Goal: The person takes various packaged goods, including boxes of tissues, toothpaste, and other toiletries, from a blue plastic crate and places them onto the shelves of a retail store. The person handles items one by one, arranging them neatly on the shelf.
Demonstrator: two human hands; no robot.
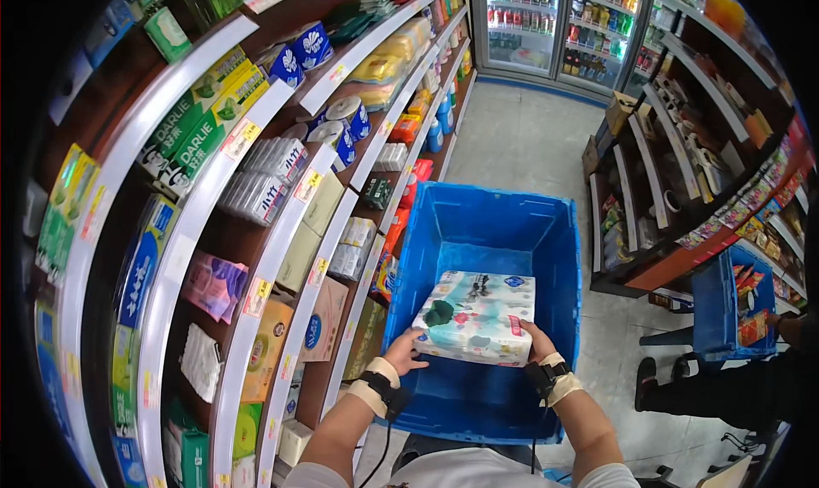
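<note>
A large plastic-wrapped pack of tissue paper [482,313], white with pale watercolour print and a dark green leaf shape, is held level between my two hands. My left hand [404,351] grips its left near corner, thumb spread along the near side. Against the right side presses my right hand [537,341], its fingers partly hidden by the pack. The pack is inside or just above the opening of a deep blue plastic crate [567,258] in front of me; how far it is from the crate's bottom I cannot tell. Bands with black devices circle both wrists.
Store shelves [281,223] curve along the left, stocked with toothpaste boxes [200,125], toilet rolls [341,134] and tissue packs. Glass-door drink coolers [559,27] stand at the far end. On the right are another shelf unit [665,181], a smaller blue crate [712,296] and a person in dark trousers [708,394].
</note>
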